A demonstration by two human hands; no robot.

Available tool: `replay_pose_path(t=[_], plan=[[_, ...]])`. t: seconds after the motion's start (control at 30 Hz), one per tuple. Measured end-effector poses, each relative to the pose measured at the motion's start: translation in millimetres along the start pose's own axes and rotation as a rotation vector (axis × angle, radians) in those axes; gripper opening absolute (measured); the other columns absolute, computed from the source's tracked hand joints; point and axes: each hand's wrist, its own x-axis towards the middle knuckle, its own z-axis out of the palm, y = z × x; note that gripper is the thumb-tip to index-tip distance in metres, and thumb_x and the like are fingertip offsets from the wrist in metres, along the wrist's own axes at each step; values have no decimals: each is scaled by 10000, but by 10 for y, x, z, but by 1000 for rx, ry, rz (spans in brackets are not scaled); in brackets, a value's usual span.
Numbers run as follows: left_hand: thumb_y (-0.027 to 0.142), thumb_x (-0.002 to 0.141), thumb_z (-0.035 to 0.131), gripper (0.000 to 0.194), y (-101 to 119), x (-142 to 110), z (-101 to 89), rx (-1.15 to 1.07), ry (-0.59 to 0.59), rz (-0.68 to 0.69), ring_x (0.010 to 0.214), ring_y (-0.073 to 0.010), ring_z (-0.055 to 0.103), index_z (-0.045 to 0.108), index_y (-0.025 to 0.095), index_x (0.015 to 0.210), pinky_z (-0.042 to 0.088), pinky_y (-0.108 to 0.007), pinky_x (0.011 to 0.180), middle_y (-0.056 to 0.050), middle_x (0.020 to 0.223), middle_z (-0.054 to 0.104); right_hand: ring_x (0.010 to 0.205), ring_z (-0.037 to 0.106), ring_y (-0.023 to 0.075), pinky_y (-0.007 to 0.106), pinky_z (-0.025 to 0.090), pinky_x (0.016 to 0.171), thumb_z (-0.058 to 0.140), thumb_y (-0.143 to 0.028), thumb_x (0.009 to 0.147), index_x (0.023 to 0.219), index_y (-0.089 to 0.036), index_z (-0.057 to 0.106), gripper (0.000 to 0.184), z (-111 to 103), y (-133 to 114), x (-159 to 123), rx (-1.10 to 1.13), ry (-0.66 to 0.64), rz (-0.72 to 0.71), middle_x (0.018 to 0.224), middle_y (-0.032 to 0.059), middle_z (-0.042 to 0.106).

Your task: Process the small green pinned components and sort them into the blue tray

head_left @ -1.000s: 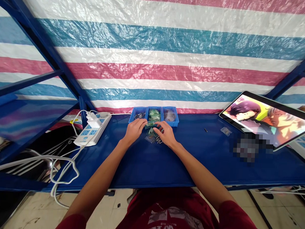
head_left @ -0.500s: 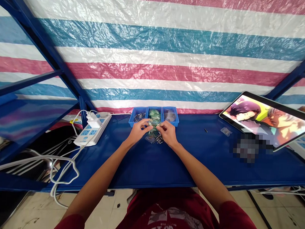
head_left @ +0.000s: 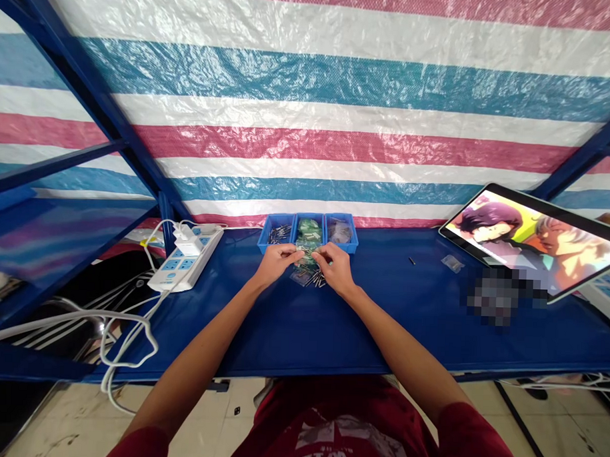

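Note:
My left hand (head_left: 274,264) and my right hand (head_left: 338,266) face each other just in front of three blue bins. Thumb and fingertips of each are pinched together on opposite sides of what looks like a small clear plastic bag (head_left: 308,256); its contents are too small to make out. Below the fingertips, a loose pile of thin dark metal pins or screws (head_left: 317,278) lies on the table beside more clear plastic (head_left: 300,276). The left bin (head_left: 276,248) holds similar dark metal pieces, the middle one green packets (head_left: 309,228), and the right one clear plastic bags (head_left: 339,231).
The blue table (head_left: 301,335) carries a white power strip (head_left: 186,261) with cables (head_left: 132,316) on the left. To the right are one dark pin (head_left: 412,261), a small clear bag (head_left: 452,263), a blurred-out object (head_left: 495,296) and a tilted tablet (head_left: 535,240). Striped sheeting (head_left: 338,143) hangs behind.
The fingers of my left hand have closed in more tightly against the thumb. Both hands stay in nearly the same place, and the bins and pile have not moved.

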Motion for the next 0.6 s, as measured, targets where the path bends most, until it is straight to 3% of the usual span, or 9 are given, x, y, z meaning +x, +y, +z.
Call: replay_pose_path(t=[0.1, 0.17, 0.23, 0.33, 0.43, 0.53, 0.6], plan=[[523, 756, 655, 442, 13, 5, -10, -42, 6, -51, 485, -107, 485, 579, 143, 543, 347, -220, 470, -17, 520, 576, 586, 540, 142, 277, 456, 613, 399, -352, 962, 973, -193, 630, 280, -6, 9, -18, 51, -45, 19, 722, 17, 571], [544, 743, 662, 455, 25, 5, -15, -88, -5, -91, 460, -104, 480, 568, 144, 547, 334, -218, 449, -21, 512, 587, 592, 565, 136, 291, 492, 658, 314, -299, 983, 1210, -200, 568, 355, -8, 24, -29, 78, -62, 9, 840, 39, 614], [557, 738, 666, 464, 33, 3, -15, -145, -16, -117, 445, -100, 475, 551, 147, 552, 330, -217, 439, -20, 502, 589, 675, 599, 142, 303, 514, 707, 307, -262, 976, 1303, -219, 513, 388, -7, 41, -32, 60, -67, -31, 1017, 72, 617], [560, 780, 633, 460, 24, 0, 3, -205, -53, -150, 436, -99, 476, 564, 143, 597, 337, -217, 431, -18, 505, 585, 889, 611, 181, 304, 523, 744, 409, -265, 940, 1144, -214, 614, 293, -2, 66, -22, -6, -41, -102, 1173, 108, 559], [575, 837, 558, 461, 1, 3, 29, -189, -61, -135, 496, -117, 524, 654, 127, 789, 367, -220, 438, -44, 627, 641, 998, 590, 201, 293, 520, 742, 447, -273, 924, 933, -199, 648, 214, -6, 84, -3, -19, -14, -120, 1134, 115, 570], [564, 870, 514, 486, 1, -3, 36, -100, -6, -8, 760, -175, 618, 664, 146, 1066, 464, -241, 577, -98, 943, 695, 921, 610, 192, 287, 513, 730, 460, -267, 903, 872, -196, 633, 189, -20, 78, 12, -1, -40, -87, 983, 88, 632], [526, 863, 549, 443, 18, -14, 25, 1, -17, 88, 886, -201, 616, 677, 156, 1071, 483, -269, 702, -103, 1033, 684, 773, 613, 173, 285, 508, 701, 497, -267, 863, 821, -194, 623, 151, -26, 59, 17, 12, -58, -24, 850, 55, 644]])
